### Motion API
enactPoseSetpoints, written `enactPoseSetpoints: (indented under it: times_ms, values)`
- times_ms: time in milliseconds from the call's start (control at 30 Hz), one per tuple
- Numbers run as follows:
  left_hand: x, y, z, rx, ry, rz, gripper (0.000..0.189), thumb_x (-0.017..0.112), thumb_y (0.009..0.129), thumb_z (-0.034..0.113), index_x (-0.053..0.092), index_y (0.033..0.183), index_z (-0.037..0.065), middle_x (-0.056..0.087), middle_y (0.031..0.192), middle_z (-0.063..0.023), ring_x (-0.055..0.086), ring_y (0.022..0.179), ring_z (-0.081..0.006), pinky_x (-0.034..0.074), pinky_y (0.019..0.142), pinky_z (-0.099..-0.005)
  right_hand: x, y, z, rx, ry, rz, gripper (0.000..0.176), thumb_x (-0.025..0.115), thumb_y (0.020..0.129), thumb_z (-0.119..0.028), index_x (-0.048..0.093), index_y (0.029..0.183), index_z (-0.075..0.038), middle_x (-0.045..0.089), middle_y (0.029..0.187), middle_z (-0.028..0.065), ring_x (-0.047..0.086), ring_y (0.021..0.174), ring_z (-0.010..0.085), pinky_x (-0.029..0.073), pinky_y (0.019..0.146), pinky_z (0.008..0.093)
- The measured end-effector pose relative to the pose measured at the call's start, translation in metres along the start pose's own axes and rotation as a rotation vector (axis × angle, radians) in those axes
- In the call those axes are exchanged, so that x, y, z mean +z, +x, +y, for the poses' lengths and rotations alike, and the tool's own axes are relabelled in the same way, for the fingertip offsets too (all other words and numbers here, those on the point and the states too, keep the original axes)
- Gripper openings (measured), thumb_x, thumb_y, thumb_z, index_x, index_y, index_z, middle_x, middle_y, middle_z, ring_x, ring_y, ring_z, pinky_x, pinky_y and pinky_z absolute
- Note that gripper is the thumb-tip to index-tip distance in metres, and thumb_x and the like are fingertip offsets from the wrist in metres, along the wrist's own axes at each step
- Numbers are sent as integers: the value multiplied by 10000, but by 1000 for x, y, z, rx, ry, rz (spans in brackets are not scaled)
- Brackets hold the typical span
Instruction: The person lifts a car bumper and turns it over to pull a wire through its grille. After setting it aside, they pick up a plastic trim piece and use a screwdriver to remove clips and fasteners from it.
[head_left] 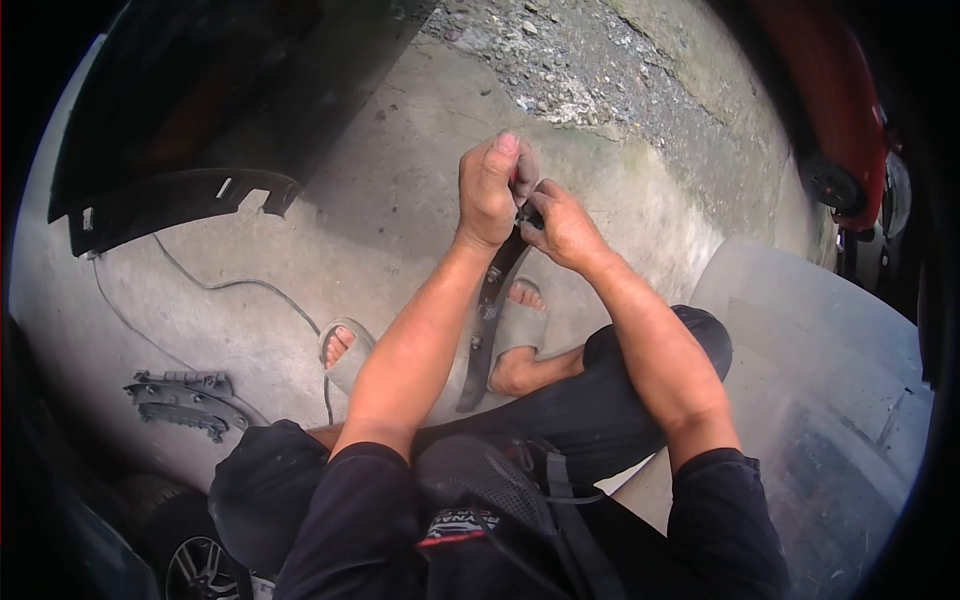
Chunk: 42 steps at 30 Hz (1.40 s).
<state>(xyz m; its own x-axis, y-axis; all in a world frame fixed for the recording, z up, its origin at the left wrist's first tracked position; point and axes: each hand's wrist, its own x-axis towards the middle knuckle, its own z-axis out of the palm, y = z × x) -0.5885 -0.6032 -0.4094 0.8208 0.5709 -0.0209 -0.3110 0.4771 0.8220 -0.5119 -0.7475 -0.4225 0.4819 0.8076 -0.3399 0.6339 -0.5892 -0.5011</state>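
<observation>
A long, curved dark plastic trim strip (487,315) with clips along it stretches from my hands down between my feet. My right hand (566,228) is closed, its thumb and fingers pinching the strip's upper end. Right beside it, my left hand (488,195) is curled closed with the thumb on top. A bit of red shows at its fingers, but what it grips is mostly hidden. Small dark parts at the strip's end sit between both hands and are hard to tell apart.
A large dark car panel (180,208) with slots stands at upper left. Grey plastic brackets (185,402) and a cable (240,283) lie on the concrete. At right are a translucent sheet (790,330) and a red car (835,110). A car wheel (200,568) is at lower left; gravel (590,60) lies ahead.
</observation>
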Motion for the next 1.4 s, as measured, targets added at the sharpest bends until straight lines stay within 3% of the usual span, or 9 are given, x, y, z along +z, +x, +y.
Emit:
enactPoseSetpoints:
  times_ms: [367,467,533,600,700,767,1067,1200,1400]
  values:
    - [-14,16,18,-30,-94,33,485,498,971,480,463,692,85,439,576,-28,404,499,-121,327,480,-273,-2,7,-4,-40,5,-50,237,675,749,-132,620,894,47,568,996,200,578,961,391,484,839,437]
    - [-14,21,25,-65,39,56,413,614,931,383,495,702,61,469,592,-25,443,513,-133,361,498,-281,-2,7,-6,-49,38,-18,232,685,741,-134,624,882,39,574,976,192,584,935,384,485,827,434]
    - [-22,28,32,-73,599,-76,323,672,891,301,581,770,17,575,670,-49,547,602,-174,447,583,-321,-12,8,-15,-45,57,-14,231,693,734,-129,629,884,34,581,961,181,591,918,370,488,819,424]
    - [-39,29,23,-138,790,-161,305,669,888,304,619,838,8,618,729,-63,573,664,-177,467,639,-336,-29,12,-30,-61,74,-11,231,701,727,-124,634,886,29,588,946,170,598,901,355,492,811,414]
    - [-63,24,8,-275,991,-328,359,664,892,352,688,1007,14,694,875,-100,609,809,-181,489,770,-366,-72,11,-59,-164,88,93,215,715,723,-96,639,888,19,598,916,139,619,851,310,504,776,387]
    - [-70,22,11,-441,789,-453,414,662,894,405,693,1036,18,693,878,-103,606,809,-172,486,774,-355,-103,5,-76,-181,82,240,193,717,729,-64,637,885,17,601,897,120,630,817,272,513,743,355]
    - [-59,31,17,-267,906,-99,475,685,874,401,665,1166,27,701,999,-149,660,965,-242,497,874,-347,-182,-23,-56,184,-112,965,210,756,795,-168,662,841,13,669,858,87,629,776,182,503,725,302]
    - [-53,31,5,-212,985,-96,503,687,852,392,635,1199,32,686,1092,-173,645,1050,-327,495,918,-392,-179,-20,-39,192,-194,1129,215,760,803,-187,667,801,6,654,814,81,615,728,186,497,701,320]
    - [-35,24,-14,-377,957,-292,498,695,850,384,646,1215,49,680,1103,-192,653,1042,-300,502,900,-384,-159,-6,-25,187,-206,1141,186,755,793,-169,663,785,-7,649,810,83,629,742,217,498,708,344]
